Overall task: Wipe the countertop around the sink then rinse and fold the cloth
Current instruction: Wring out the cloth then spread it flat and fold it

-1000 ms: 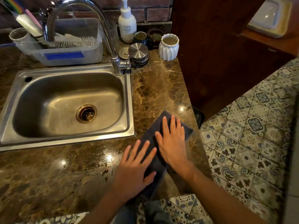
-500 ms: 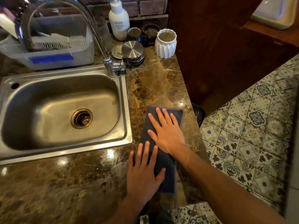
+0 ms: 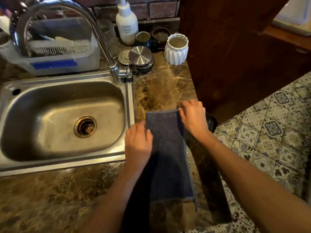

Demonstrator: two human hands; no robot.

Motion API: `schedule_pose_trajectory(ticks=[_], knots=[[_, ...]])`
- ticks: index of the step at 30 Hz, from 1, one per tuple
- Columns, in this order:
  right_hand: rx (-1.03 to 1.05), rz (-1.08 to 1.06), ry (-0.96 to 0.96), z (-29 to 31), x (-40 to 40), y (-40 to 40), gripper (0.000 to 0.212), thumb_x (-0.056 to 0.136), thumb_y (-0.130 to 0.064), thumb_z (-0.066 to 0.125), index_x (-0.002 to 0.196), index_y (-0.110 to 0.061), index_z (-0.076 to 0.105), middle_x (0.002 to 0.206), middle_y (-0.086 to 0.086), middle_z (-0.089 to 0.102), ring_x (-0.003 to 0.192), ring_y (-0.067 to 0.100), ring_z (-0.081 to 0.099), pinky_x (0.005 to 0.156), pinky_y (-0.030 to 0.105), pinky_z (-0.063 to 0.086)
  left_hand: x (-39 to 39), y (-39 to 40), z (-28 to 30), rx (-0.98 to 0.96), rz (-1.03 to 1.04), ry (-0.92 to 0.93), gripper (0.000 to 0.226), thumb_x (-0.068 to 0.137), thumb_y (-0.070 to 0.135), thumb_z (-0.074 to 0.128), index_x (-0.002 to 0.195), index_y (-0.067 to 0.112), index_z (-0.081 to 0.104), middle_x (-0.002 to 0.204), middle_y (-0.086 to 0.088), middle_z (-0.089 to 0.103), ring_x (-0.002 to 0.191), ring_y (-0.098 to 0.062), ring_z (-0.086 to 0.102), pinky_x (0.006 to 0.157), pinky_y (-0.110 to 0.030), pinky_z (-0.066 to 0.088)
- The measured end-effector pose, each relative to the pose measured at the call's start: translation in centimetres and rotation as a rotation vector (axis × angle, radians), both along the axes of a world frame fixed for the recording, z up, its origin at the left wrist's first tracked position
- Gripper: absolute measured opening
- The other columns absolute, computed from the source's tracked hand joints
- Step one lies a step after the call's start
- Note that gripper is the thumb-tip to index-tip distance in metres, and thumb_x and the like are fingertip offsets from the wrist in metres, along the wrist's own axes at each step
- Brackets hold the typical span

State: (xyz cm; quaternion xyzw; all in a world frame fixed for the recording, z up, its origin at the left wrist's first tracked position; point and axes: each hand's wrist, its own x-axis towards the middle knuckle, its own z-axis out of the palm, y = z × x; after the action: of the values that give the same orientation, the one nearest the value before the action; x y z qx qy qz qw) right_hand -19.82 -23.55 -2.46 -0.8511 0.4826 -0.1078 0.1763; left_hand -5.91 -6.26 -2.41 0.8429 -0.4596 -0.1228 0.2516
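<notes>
A dark blue-grey cloth [image 3: 168, 157] lies as a long folded strip on the brown marble countertop [image 3: 161, 91], just right of the steel sink [image 3: 67, 162]. My left hand [image 3: 138, 142] rests on the cloth's left edge with fingers curled, beside the sink rim. My right hand [image 3: 193, 116] pinches the cloth's far right corner near the counter's edge. The sink basin holds nothing but its brass drain [image 3: 85, 126].
A curved chrome faucet [image 3: 107, 52] rises behind the sink. A plastic bin with brushes [image 3: 55, 63], a white pump bottle [image 3: 127, 26], a dark mug [image 3: 144, 39], stacked steel lids [image 3: 140, 56] and a white ribbed cup [image 3: 176, 47] crowd the back. Patterned floor tiles [image 3: 269, 132] lie right.
The cloth has slid farther up the counter and lies straighter. My right hand went from flat on it to gripping its far corner; my left moved up to the left edge.
</notes>
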Motion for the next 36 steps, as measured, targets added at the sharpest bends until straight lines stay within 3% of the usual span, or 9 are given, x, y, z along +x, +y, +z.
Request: schedule_pose_trajectory(ticks=[5,9,11,17,22,26,29,32,36], knots=[[0.33,0.027,0.125,0.0,0.7,-3.1,0.022,0.092,-0.018,0.069,0.11,-0.012,0.059,0.119,0.014,0.052,0.11,0.037,0.055,0.095,0.045,0.049,7.2,-8.2,0.7,0.29,-0.112,0.1,0.036,0.094,0.024,0.068,0.129,0.016,0.063,0.119,-0.01,0.065,0.116,-0.033,0.057,0.104,-0.047,0.045],[0.334,0.116,0.165,-0.2,1.3,-3.6,0.021,0.088,-0.011,0.066,0.09,-0.019,0.046,0.103,0.009,0.049,0.101,0.036,0.056,0.086,0.042,0.047,8.1,-9.5,0.9,0.347,-0.171,0.154,0.011,0.088,0.023,0.075,0.089,0.029,0.065,0.082,0.009,0.062,0.097,-0.023,0.062,0.097,-0.045,0.049],[0.346,0.114,0.177,-0.2,1.4,-4.0,0.019,0.089,-0.009,0.066,0.089,-0.017,0.049,0.103,0.01,0.05,0.1,0.034,0.056,0.086,0.042,0.047,8.3,-9.8,0.9,0.358,-0.177,0.14,0.014,0.091,0.02,0.072,0.08,0.026,0.065,0.081,0.01,0.061,0.094,-0.02,0.061,0.098,-0.046,0.049],[0.364,0.139,0.209,0.3,1.6,-5.2,0.016,0.093,-0.011,0.063,0.103,-0.013,0.051,0.111,0.018,0.057,0.1,0.037,0.058,0.088,0.049,0.051,8.3,-10.4,0.7,0.315,-0.158,0.053,0.017,0.094,0.014,0.063,0.079,0.022,0.063,0.093,-0.004,0.068,0.096,-0.029,0.064,0.091,-0.049,0.053],[0.338,0.049,0.053,2.0,2.2,-5.9,0.012,0.093,-0.014,0.066,0.083,-0.016,0.058,0.095,0.011,0.063,0.089,0.026,0.06,0.073,0.031,0.041,9.2,-11.1,2.3,0.133,-0.071,0.188,0.02,0.089,0.001,0.057,0.079,0.017,0.061,0.092,-0.009,0.068,0.091,-0.028,0.064,0.082,-0.041,0.054],[0.44,0.041,-0.164,5.0,0.1,-3.9,0.011,0.092,-0.008,0.069,0.083,-0.007,0.062,0.077,0.002,0.058,0.069,0.013,0.053,0.063,0.027,0.039,8.6,-8.1,4.7,0.03,-0.143,0.205,0.018,0.094,0.004,0.064,0.108,0.012,0.073,0.103,-0.002,0.069,0.1,-0.018,0.062,0.093,-0.028,0.047],[0.525,0.125,-0.203,6.2,-2.5,-1.1,0.02,0.09,-0.001,0.068,0.079,-0.017,0.064,0.08,0.001,0.061,0.074,0.014,0.058,0.073,0.03,0.05,6.9,-4.3,5.6,-0.027,-0.181,0.227,0.01,0.093,0.008,0.065,0.095,0.01,0.075,0.095,-0.002,0.072,0.093,-0.016,0.064,0.088,-0.031,0.049],[0.506,0.144,-0.195,6.5,-4.5,2.1,0.015,0.087,-0.003,0.072,0.084,-0.017,0.069,0.09,-0.001,0.059,0.088,0.016,0.059,0.084,0.029,0.047,4.9,0.3,5.5,-0.069,-0.154,0.332,0.009,0.091,0.007,0.066,0.087,0.013,0.072,0.085,0.011,0.062,0.082,-0.003,0.055,0.079,-0.022,0.041],[0.507,0.107,-0.203,6.4,-7.5,7.1,0.008,0.084,-0.002,0.076,0.088,-0.007,0.073,0.089,-0.003,0.057,0.084,0.01,0.056,0.078,0.016,0.043,1.8,5.7,3.5,-0.092,-0.141,0.332,0.005,0.084,0.008,0.071,0.082,0.012,0.074,0.085,0.003,0.065,0.081,-0.013,0.059,0.079,-0.026,0.044]])
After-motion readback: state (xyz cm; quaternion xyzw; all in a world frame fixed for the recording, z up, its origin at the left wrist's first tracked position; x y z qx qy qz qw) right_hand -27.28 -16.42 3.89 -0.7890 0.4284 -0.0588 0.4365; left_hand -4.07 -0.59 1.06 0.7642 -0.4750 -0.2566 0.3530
